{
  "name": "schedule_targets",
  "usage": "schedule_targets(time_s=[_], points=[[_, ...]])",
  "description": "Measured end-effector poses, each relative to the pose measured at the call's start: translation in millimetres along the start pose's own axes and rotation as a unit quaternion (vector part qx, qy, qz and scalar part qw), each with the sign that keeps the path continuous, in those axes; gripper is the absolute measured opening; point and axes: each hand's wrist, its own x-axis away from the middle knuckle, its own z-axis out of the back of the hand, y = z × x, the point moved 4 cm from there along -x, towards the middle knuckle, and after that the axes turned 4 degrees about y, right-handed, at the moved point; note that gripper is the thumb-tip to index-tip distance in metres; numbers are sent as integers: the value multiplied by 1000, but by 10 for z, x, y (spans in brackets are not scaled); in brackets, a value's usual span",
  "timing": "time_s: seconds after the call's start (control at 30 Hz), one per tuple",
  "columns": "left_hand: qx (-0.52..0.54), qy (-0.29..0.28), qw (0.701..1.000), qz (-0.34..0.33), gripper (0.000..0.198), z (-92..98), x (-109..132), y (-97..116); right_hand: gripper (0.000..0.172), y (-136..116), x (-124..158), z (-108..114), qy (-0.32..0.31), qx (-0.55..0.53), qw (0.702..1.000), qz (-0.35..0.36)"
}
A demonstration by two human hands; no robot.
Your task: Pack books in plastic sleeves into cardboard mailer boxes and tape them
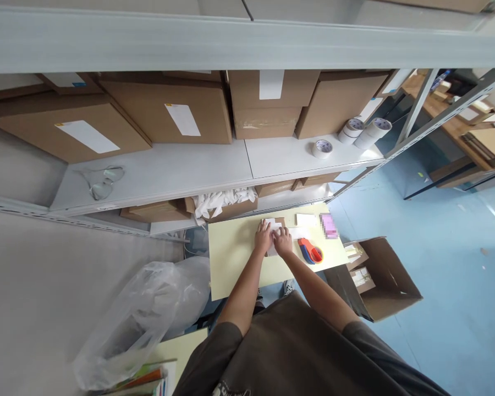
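On a pale yellow table [235,247], a small flat cardboard box [281,221] lies with a white label [274,222] on its top. My left hand [263,237] rests along the left side of the box, fingers stretched forward over its edge. Over the middle of the same box, my right hand [282,242] has its fingers bent and pressed together at the white label. The hands partly cover box and label. Just right of my right hand lies an orange and blue tape dispenser [309,251], with a white sheet [297,234] behind it.
Farther back on the table are white papers [306,220] and a pink blurred packet [329,226]. An open carton [390,275] stands at the right. Shelving [190,159] with boxes and tape rolls [322,148] rises ahead. A plastic bag [148,308] is at the left.
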Motion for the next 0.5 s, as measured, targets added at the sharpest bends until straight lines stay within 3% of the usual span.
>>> schedule_targets(time_s=[0.1, 0.2, 0.33, 0.43, 0.5], points=[[-27, -75, 997, -18, 73, -96, -87, -55, 55, 65, 256, -104, -13, 5, 1000, 15], [-41, -106, 993, -9, 80, -142, -119, -175, 57, 216, 476, -156, -16, -9, 1000, 18], [-8, -129, 992, -1, 87, -139, -125, -290, 60, 510, 583, -125, 46, -77, 995, -38], [54, -139, 989, 26, 88, -34, -141, -385, 68, 699, 559, -146, 60, -152, 981, -108], [101, -127, 985, 65, 88, 131, -147, -508, 69, 729, 517, -189, 52, -190, 973, -117]])
